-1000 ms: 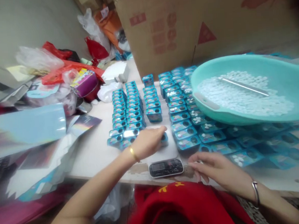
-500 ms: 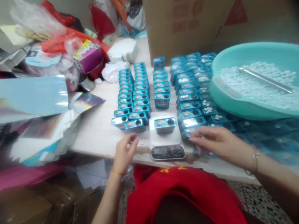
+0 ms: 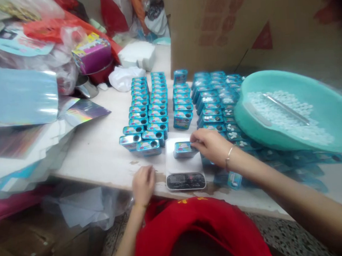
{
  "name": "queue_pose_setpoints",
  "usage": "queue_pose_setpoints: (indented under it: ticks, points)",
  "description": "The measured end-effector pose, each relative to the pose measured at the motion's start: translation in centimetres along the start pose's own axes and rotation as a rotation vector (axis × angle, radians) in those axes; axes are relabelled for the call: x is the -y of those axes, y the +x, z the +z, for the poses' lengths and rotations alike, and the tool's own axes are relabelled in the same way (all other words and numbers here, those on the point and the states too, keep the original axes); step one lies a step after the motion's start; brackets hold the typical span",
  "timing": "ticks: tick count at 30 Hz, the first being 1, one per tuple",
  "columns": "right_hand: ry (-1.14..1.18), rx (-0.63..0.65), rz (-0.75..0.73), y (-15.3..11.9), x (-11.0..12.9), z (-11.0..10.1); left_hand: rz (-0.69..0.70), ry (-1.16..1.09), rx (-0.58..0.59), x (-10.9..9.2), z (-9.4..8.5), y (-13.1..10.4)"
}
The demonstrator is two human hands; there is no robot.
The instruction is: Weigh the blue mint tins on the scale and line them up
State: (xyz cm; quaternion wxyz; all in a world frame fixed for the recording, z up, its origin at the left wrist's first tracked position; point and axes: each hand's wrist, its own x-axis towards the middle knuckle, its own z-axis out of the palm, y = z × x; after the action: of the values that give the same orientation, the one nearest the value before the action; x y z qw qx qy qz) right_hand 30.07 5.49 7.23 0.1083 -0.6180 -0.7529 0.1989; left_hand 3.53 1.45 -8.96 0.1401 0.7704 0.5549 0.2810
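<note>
A white digital scale (image 3: pixel 183 166) with a black display panel stands at the table's front edge. On its platform sits a small blue tin (image 3: pixel 184 149) with a printed top. My right hand (image 3: pixel 211 145) reaches over the tin's right end, thumb and fingertips pinched together where the hole was visible before; whatever they hold is too small or hidden. My left hand (image 3: pixel 144 185) rests at the table edge left of the scale, fingers curled in and closed, and its inside is hidden. Rows of similar blue tins (image 3: pixel 148 145) with dark round holes stand behind and left.
To the right, a turquoise basin (image 3: pixel 293 143) holds many small white tablets (image 3: pixel 286 115) and a metal strip (image 3: pixel 287 108). More tins (image 3: pixel 212 118), some with tablets on top, stand beside it. A large cardboard box (image 3: pixel 206 37) stands behind; shiny sheets (image 3: pixel 18 96) and bags lie left.
My right hand has moved left and forward from the right-hand tins to the tin on the scale. My left hand has curled in more. The view has shifted slightly.
</note>
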Motion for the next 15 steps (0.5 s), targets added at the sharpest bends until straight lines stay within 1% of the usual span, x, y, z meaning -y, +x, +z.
queue_pose_setpoints:
  ticks: [3,5,7,8,10,11,12,13,14,15]
  points:
    - [-0.015,0.018,-0.001,0.3,0.1,0.7,0.004,0.004,-0.006,0.1,0.0,0.0]
    - [-0.029,0.018,0.013,0.0,0.4,0.8,0.003,0.001,-0.003,0.1,0.0,0.0]
    - [-0.019,0.004,0.012,-0.6,0.7,0.2,0.004,-0.007,0.007,0.1,-0.1,-0.1]
    - [0.003,-0.016,-0.007,-0.9,0.7,-0.6,0.003,-0.008,0.012,0.2,-0.2,-0.1]
    - [0.055,-0.117,-0.067,-1.4,-0.2,-3.0,0.021,-0.012,0.022,0.5,-0.2,0.1]
    - [0.06,-0.201,-0.078,-1.5,-1.2,-4.6,0.026,-0.011,0.029,0.9,-0.2,0.2]
    - [0.036,-0.302,-0.052,-1.6,-2.6,-6.4,0.031,-0.011,0.027,1.3,-0.1,0.4]
    - [-0.016,-0.388,0.007,-1.7,-4.3,-8.3,0.047,-0.015,0.021,1.7,0.0,0.6]
    - [-0.086,-0.465,0.118,-1.8,-6.4,-10.0,0.06,-0.023,0.018,2.1,0.2,0.8]
    - [-0.171,-0.48,0.25,-1.8,-8.6,-11.5,0.07,-0.034,0.012,2.5,0.4,0.9]
